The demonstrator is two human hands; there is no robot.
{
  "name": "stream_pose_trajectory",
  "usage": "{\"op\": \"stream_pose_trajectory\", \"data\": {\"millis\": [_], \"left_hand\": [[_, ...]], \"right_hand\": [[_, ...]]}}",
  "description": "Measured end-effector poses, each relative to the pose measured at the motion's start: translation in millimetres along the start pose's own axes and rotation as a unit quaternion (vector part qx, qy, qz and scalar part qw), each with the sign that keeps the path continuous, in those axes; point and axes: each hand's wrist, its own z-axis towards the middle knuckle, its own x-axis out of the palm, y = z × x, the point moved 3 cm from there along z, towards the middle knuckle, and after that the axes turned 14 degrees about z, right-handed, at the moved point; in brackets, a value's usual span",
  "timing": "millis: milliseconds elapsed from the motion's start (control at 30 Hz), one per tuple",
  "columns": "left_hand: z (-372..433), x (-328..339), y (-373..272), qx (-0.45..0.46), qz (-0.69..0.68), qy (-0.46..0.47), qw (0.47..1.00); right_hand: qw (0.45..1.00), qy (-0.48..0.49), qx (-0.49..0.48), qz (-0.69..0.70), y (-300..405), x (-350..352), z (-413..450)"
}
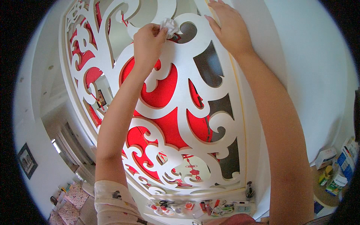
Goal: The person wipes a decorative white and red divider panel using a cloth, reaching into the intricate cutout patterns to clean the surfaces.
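My left hand point(148, 46) pinches a crumpled white tissue point(170, 27) between thumb and fingers, up against a curl of a white fretwork screen point(184, 57). Scrolls and leaf shapes are cut through this panel, and red decorations point(160, 92) show through the gaps. To the right, my right hand point(232, 31) lies with fingers apart at the screen's border, beside a thin yellow line point(239, 90). Nothing is visible in that hand, though its fingertips are partly cut off by the top of the picture.
Below the screen, a white ledge point(157, 218) carries scissors point(163, 203), red-capped bottles point(166, 209) and other small items. Bottles point(336, 184) and a white box point(326, 157) stand on a round table point(327, 197) at right. At lower left are patterned cushions point(74, 194).
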Motion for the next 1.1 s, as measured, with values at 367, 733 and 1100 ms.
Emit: {"op": "stream_pose_trajectory", "data": {"millis": [367, 733, 1100], "left_hand": [[-14, 1, -30, 0.027, 0.112, 0.015, 0.993], [6, 22, -41, 0.444, 0.322, -0.005, 0.836], [4, 45, -62, 0.520, 0.467, -0.018, 0.715]], "right_hand": [[1.000, -0.021, -0.008, -0.014, -2, 0, -2], [0.999, -0.019, -0.016, -0.022, 0, 3, -2], [1.000, -0.006, -0.005, -0.019, 2, 0, -2]]}}
